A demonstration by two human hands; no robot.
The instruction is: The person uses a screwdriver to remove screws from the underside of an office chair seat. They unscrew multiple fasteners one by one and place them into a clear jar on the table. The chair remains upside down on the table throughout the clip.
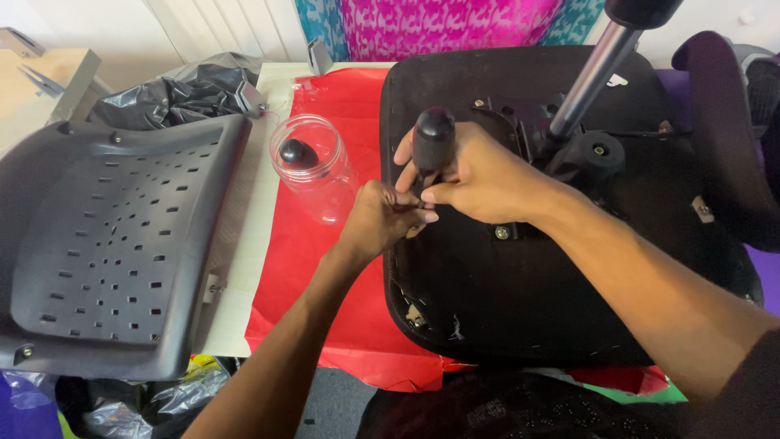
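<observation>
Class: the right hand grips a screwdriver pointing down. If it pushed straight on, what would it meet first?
Most likely the seat underside directly below the right hand, where the left hand pinches near the tip of the screwdriver; the tip itself is hidden.

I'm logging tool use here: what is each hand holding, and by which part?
The right hand grips a screwdriver by its black handle. The left hand pinches near the hidden lower end; what it holds cannot be told.
</observation>
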